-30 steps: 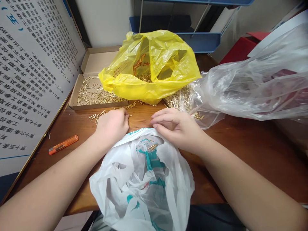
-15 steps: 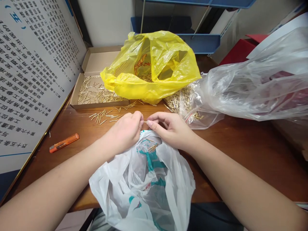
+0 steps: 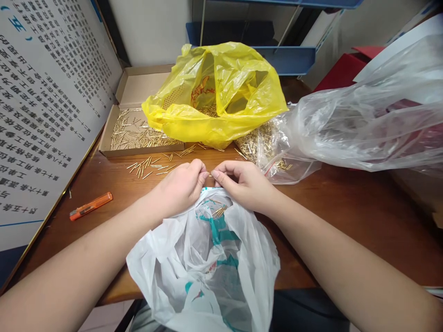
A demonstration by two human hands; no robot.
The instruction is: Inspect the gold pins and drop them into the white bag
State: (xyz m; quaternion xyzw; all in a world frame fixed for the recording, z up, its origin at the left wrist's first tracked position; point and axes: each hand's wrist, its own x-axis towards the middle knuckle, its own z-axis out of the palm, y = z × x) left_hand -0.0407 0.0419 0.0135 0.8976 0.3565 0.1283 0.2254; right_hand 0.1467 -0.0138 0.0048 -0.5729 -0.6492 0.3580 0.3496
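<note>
My left hand (image 3: 185,184) is closed in a pinch, and my right hand (image 3: 244,184) pinches towards it from the other side. Between their fingertips a thin gold-coloured metal pin (image 3: 210,175) shows as a short glint, gripped from both ends. Right below the hands lies a white plastic bag (image 3: 204,258) with green print, its mouth open towards me. Several gold pins (image 3: 219,211) rest inside the bag near its far edge. More loose gold pins (image 3: 147,167) are scattered on the wooden table just beyond my left hand.
Behind stand a cardboard box (image 3: 148,150) of pins and an open yellow bag (image 3: 194,131) with pins inside. A clear plastic bag (image 3: 311,133) with pins lies at right. An orange utility knife (image 3: 91,205) is at left, beside a printed board (image 3: 58,92).
My hands keep nearly the same place over the bag, the fingertips still meeting at the pin. The thumbs have shifted slightly. The whole view has moved a little.
</note>
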